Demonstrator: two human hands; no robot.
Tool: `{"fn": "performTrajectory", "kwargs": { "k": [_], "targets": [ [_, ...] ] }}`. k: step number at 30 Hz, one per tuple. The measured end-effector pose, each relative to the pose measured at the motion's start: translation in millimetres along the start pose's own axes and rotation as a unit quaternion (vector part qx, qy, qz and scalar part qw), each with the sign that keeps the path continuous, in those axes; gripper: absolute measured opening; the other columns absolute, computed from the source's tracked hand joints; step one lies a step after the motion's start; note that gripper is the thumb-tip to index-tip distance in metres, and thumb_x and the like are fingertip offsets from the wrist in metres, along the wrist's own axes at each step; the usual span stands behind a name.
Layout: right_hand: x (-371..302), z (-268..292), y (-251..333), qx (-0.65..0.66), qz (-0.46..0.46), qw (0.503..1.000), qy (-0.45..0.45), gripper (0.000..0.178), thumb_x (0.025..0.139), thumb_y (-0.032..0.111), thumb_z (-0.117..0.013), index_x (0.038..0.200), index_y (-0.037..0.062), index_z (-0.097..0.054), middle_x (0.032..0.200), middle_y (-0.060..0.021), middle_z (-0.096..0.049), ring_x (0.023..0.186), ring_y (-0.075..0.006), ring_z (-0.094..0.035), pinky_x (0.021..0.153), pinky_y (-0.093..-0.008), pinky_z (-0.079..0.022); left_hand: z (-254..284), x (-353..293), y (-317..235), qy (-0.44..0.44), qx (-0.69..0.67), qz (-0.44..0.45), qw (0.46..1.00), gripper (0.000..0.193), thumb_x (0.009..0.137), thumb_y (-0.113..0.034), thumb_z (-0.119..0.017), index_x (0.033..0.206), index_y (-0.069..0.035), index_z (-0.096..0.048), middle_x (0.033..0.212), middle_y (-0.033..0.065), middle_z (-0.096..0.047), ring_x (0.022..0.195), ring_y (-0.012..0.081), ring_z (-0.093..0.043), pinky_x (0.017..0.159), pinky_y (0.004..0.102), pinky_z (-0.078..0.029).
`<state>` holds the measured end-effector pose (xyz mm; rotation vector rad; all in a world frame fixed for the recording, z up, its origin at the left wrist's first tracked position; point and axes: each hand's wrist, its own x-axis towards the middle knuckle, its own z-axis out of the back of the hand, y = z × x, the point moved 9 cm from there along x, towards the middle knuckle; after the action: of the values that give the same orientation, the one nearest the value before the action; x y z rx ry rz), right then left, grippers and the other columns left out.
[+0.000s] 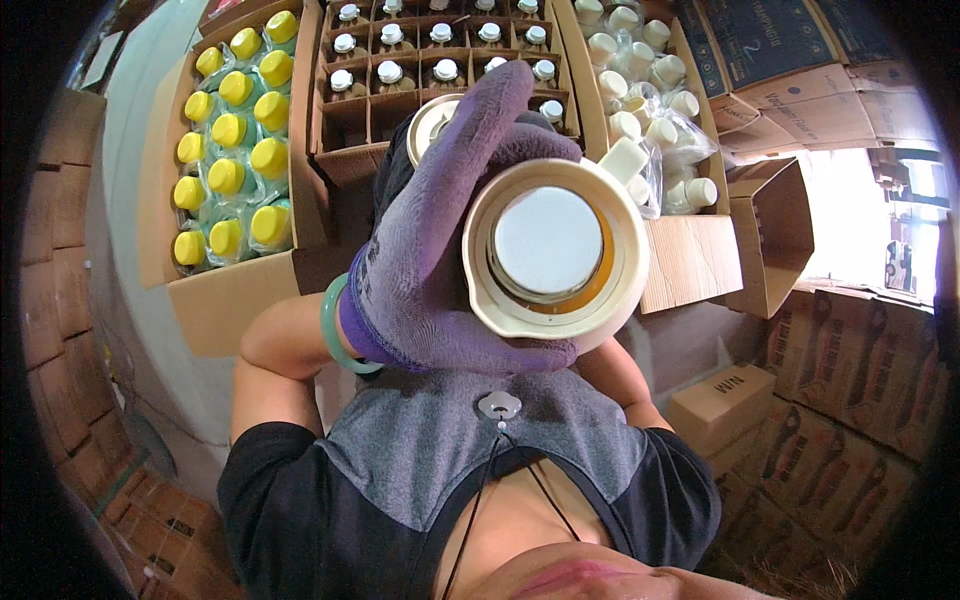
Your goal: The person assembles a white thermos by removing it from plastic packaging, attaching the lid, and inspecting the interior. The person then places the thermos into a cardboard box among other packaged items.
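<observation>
"So, what was closest?"

"A round cream plastic jug (628, 290), just off centre toward one o'clock, its handle at its own one o'clock and its pouring lip at eight. A flat white disc (550, 240) sat within the mouth, with amber yellow showing at its five o'clock."

"And the hands?"

"The left hand (425, 225), in a purple fabric glove, curved around the jug's left side, fingers above and one digit along the bottom. A pale green bangle (333, 320) ringed that wrist, at nine o'clock. The bare right forearm (612, 377) ran behind the jug from four o'clock; the right hand was hidden, so I couldn't tell its state."

"Beyond those?"

"A second round cream object (432, 125) peeped past the glove near eleven. Further off, a cardboard carton of yellow-capped bottles (232, 128) stood at ten, a divided brown carton of white-capped bottles (440, 35) at twelve, and bagged white-capped bottles (660, 132) at one."

"Farthest?"

"Stacked brown cartons (850, 380), around four."
</observation>
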<state>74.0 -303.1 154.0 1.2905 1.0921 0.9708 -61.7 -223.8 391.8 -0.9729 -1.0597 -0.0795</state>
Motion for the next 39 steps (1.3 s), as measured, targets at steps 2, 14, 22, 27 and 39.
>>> {"fn": "performTrajectory", "kwargs": {
  "k": [2,14,22,27,39],
  "targets": [
    [2.7,0.8,2.3,0.002,0.003,1.0,0.002,0.062,0.096,0.029,-0.062,0.149,0.0051,-0.041,0.148,-0.0121,-0.05,0.135,-0.0264,-0.048,0.115,-0.0403,-0.036,0.6,1.6,-2.6,-0.001,-0.007,0.015,1.0,0.116,0.062,-0.026,-0.095,0.154,-0.003,-0.028,0.136,0.0169,-0.058,0.124,0.0304,-0.059,0.108,0.0423,-0.045],
    [-1.9,2.2,4.8,-0.002,-0.001,1.0,0.013,0.064,0.095,0.029,-0.064,0.15,0.0048,-0.04,0.149,-0.0124,-0.049,0.135,-0.0262,-0.048,0.115,-0.0406,-0.036,-0.7,11.8,-20.6,0.04,-0.041,0.119,0.991,0.121,0.062,-0.022,-0.094,0.157,-0.007,-0.022,0.134,0.0161,-0.059,0.125,0.0302,-0.058,0.11,0.0429,-0.044],
    [-6.6,3.4,8.9,-0.002,-0.004,1.0,0.016,0.066,0.094,0.028,-0.066,0.15,0.0047,-0.04,0.149,-0.0126,-0.049,0.135,-0.0262,-0.048,0.115,-0.0407,-0.036,0.4,14.4,-20.3,0.063,-0.055,0.15,0.985,0.125,0.061,-0.019,-0.094,0.16,-0.009,-0.017,0.133,0.0156,-0.06,0.125,0.0301,-0.058,0.112,0.0434,-0.044],
    [-6.6,5.3,10.8,-0.002,0.001,1.0,0.014,0.067,0.094,0.028,-0.067,0.15,0.0046,-0.039,0.149,-0.0127,-0.049,0.135,-0.0261,-0.048,0.115,-0.0408,-0.036,-0.9,15.9,-22.0,0.074,-0.058,0.17,0.981,0.127,0.061,-0.017,-0.093,0.161,-0.011,-0.015,0.133,0.0152,-0.06,0.125,0.03,-0.058,0.112,0.0437,-0.044],
    [-5.2,5.9,14.1,-0.001,0.003,1.0,0.026,0.069,0.093,0.027,-0.069,0.151,0.0043,-0.039,0.149,-0.013,-0.048,0.135,-0.026,-0.048,0.115,-0.041,-0.036,-2.3,14.7,-17.6,0.082,-0.045,0.164,0.982,0.105,0.072,-0.024,-0.087,0.156,-0.007,-0.027,0.13,0.0146,-0.062,0.121,0.0298,-0.06,0.109,0.0428,-0.046]
  ]
}}
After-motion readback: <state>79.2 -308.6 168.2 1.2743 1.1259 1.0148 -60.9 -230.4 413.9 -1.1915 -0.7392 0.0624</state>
